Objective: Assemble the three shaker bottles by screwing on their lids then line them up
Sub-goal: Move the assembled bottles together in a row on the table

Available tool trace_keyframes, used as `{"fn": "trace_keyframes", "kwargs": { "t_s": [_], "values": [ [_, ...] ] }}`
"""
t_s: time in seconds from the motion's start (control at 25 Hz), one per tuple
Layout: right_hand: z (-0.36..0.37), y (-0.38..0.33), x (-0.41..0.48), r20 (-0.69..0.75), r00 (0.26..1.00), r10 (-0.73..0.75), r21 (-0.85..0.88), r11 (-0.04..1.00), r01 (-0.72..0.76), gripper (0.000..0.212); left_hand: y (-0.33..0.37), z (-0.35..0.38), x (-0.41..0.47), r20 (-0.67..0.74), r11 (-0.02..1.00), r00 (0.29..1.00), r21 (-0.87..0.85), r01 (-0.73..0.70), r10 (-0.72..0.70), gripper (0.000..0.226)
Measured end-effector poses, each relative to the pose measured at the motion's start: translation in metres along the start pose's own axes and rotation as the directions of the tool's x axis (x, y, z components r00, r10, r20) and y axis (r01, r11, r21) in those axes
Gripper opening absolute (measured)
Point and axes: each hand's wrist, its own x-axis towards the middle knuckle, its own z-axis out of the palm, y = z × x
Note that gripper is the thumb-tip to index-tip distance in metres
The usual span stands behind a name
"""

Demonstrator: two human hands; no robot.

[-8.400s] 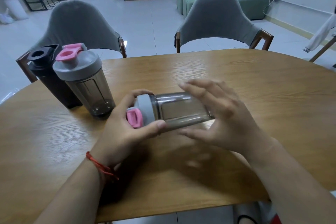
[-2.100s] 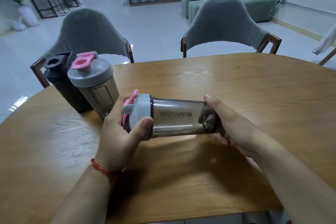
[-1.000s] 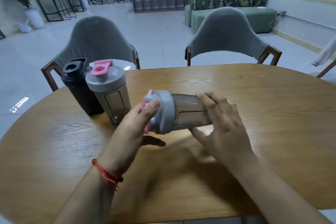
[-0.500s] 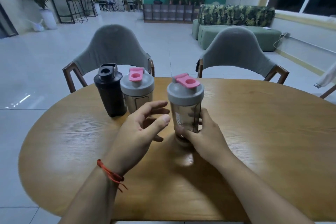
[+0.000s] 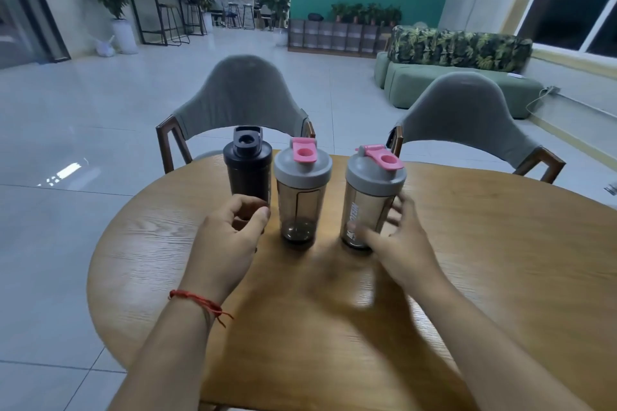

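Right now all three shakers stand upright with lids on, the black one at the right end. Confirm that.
Not quite. In the head view the black shaker stands at the left end, by the left hand. The right hand holds a grey-lidded shaker at the right end. The rest is right.

White vertical lettering on right smoky shaker bottle (image 5: 370, 207), partly covered by right hand (image 5: 397, 243); only letters "TEIN" roughly legible, rest hidden or blurred. No other readable text, labels, numbers anywhere in view.
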Motion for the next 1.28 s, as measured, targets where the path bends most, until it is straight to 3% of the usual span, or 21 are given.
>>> {"fn": "trace_keyframes", "kwargs": {
  "t_s": [0.08,0.16,0.28,0.36,0.48,0.56,0.72,0.84,1.08,1.28],
  "values": [
    [-0.016,-0.022,0.0,-0.098,0.988,-0.118,-0.05,0.992,0.113,0.104,-0.005,-0.006,0.003,-0.029,1.0,1.0,0.0,0.011,-0.011,0.009],
    [-0.031,-0.058,0.003,-0.112,0.964,-0.242,-0.195,0.956,0.217,0.092,-0.009,-0.013,0.005,-0.048,0.999,0.998,-0.007,0.034,-0.034,0.008],
    [-0.031,-0.113,0.008,-0.001,0.904,-0.428,-0.412,0.824,0.389,0.06,-0.012,-0.02,0.005,-0.069,0.998,0.996,-0.022,0.055,-0.057,0.007],
    [-0.013,-0.143,0.015,0.148,0.866,-0.477,-0.512,0.712,0.48,0.047,-0.012,-0.024,0.006,-0.083,0.998,0.995,-0.032,0.061,-0.063,0.008],
    [0.036,-0.183,0.041,0.43,0.829,-0.357,-0.588,0.586,0.557,0.046,-0.014,-0.032,0.01,-0.103,0.995,0.991,-0.047,0.087,-0.091,0.013],
    [0.077,-0.204,0.069,0.573,0.786,-0.233,-0.61,0.52,0.598,0.063,-0.02,-0.038,0.015,-0.115,0.992,0.987,-0.06,0.108,-0.115,0.015],
    [0.144,-0.215,0.12,0.631,0.776,0.003,-0.67,0.505,0.543,0.106,-0.036,-0.052,0.025,-0.173,0.991,0.976,-0.001,0.133,-0.132,0.024],
    [0.17,-0.206,0.14,0.633,0.756,0.166,-0.69,0.564,0.454,0.119,-0.046,-0.06,0.031,-0.21,0.985,0.963,-0.02,0.17,-0.171,0.022],
    [0.207,-0.224,0.181,0.65,0.76,0.0,-0.562,0.672,0.481,0.114,-0.062,-0.063,0.037,-0.225,0.974,0.949,-0.093,0.207,-0.223,0.023],
    [0.262,-0.227,0.215,0.643,0.766,-0.008,-0.619,0.583,0.526,0.112,-0.069,-0.062,0.04,-0.228,0.964,0.939,-0.12,0.236,-0.258,0.023]
  ]
}}
